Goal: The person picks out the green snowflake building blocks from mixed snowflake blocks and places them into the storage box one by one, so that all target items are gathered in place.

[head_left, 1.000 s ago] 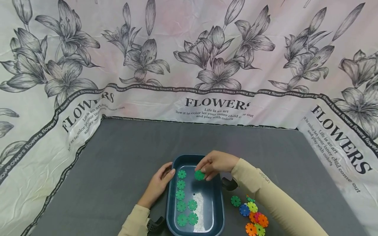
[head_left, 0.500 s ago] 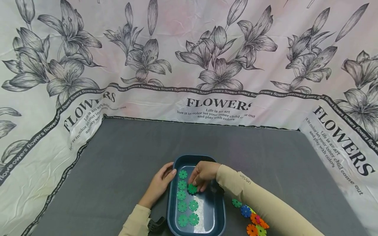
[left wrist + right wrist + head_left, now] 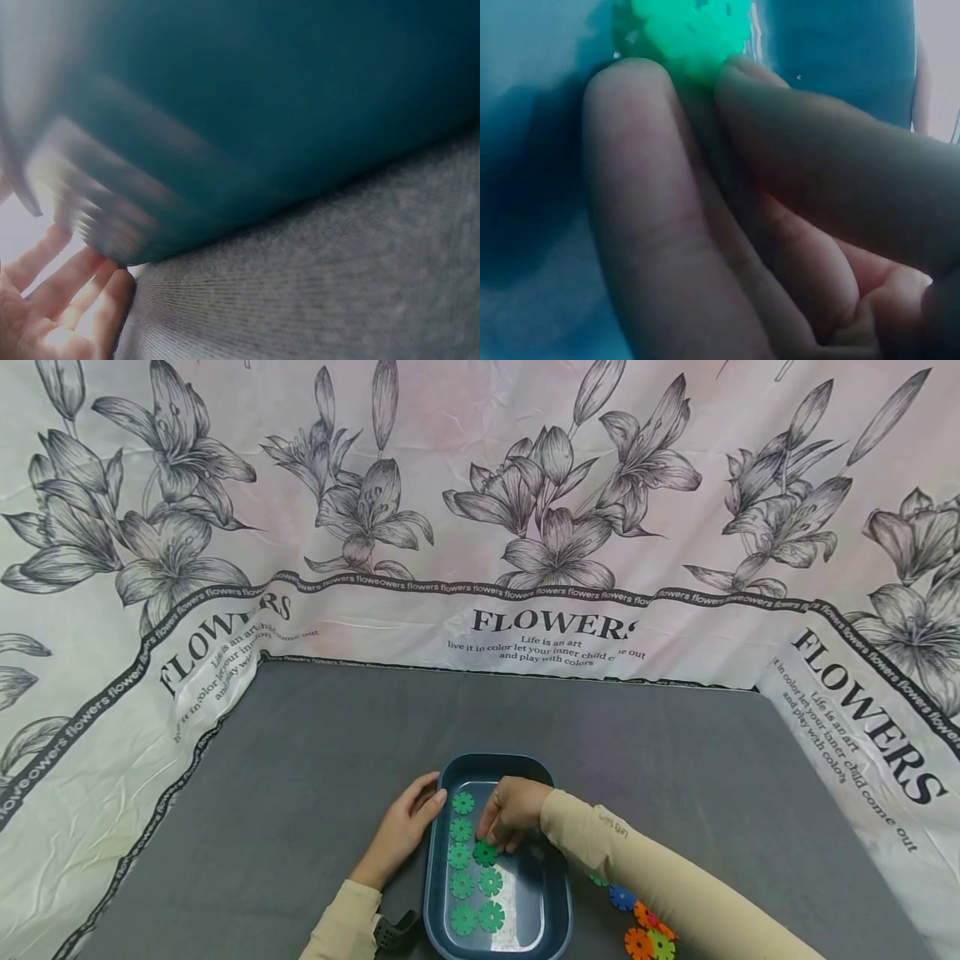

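Observation:
A dark blue tray (image 3: 562,893) lies on the grey table. My left hand (image 3: 408,818) holds its left rim near the far corner, thumb at the rim; in the left wrist view the fingers (image 3: 105,300) rest against the outer wall. My right hand (image 3: 513,810) is inside the tray, pinching a notched green plastic disc (image 3: 485,853) between thumb and fingertips. The right wrist view shows this green disc (image 3: 690,34) at the fingertips. Several matching green discs (image 3: 462,884) lie flat in a left column, with two more, including a green disc (image 3: 491,917), beside them.
Right of the tray, partly hidden by the right sleeve (image 3: 660,860), lie loose notched discs, among them a blue disc (image 3: 622,897) and an orange disc (image 3: 639,943). A flower-printed cloth (image 3: 555,635) borders the grey tabletop (image 3: 337,718) at the back and sides.
My right hand has moved left and nearer across the tray, carrying the green disc to the second column. The left hand stays at the rim.

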`<move>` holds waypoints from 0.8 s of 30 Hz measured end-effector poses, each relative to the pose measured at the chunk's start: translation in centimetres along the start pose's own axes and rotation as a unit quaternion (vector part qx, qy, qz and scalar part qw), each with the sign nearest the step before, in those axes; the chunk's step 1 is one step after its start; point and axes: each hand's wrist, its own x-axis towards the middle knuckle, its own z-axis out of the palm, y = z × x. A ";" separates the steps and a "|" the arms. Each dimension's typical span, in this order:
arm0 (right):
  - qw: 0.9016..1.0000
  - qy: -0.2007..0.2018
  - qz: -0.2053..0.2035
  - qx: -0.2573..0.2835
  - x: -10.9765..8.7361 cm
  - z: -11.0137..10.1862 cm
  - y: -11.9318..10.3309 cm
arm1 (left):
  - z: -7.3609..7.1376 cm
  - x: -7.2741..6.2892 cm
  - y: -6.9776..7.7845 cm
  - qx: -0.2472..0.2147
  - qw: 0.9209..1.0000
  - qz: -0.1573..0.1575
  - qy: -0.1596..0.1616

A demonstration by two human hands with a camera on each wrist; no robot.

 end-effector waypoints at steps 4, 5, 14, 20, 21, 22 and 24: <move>0.999 0.030 -0.016 -0.024 -0.3 0.3 -0.2 | 0.0 0.1 0.0 -0.002 1.000 0.001 -0.001; 0.999 0.036 -0.021 -0.031 -0.3 0.3 -0.2 | 0.0 0.1 0.0 -0.002 1.000 0.001 0.000; 0.995 0.060 -0.036 -0.068 -0.6 0.2 -0.3 | 0.0 0.0 0.0 0.001 1.000 0.002 -0.002; 0.990 0.083 -0.070 -0.089 -1.7 -0.9 -0.5 | -0.2 0.1 -0.1 0.006 1.000 0.004 0.003; 0.988 0.092 -0.083 -0.095 -2.3 -1.3 -0.5 | -0.2 0.1 -0.1 0.006 1.000 0.003 0.002; 0.986 0.102 -0.093 -0.097 -3.1 -1.7 -0.4 | -0.2 0.1 -0.1 0.006 1.000 0.005 0.001; 0.981 0.123 -0.114 -0.093 -4.9 -2.5 -0.1 | -0.1 0.1 -0.1 0.006 1.000 0.008 -0.004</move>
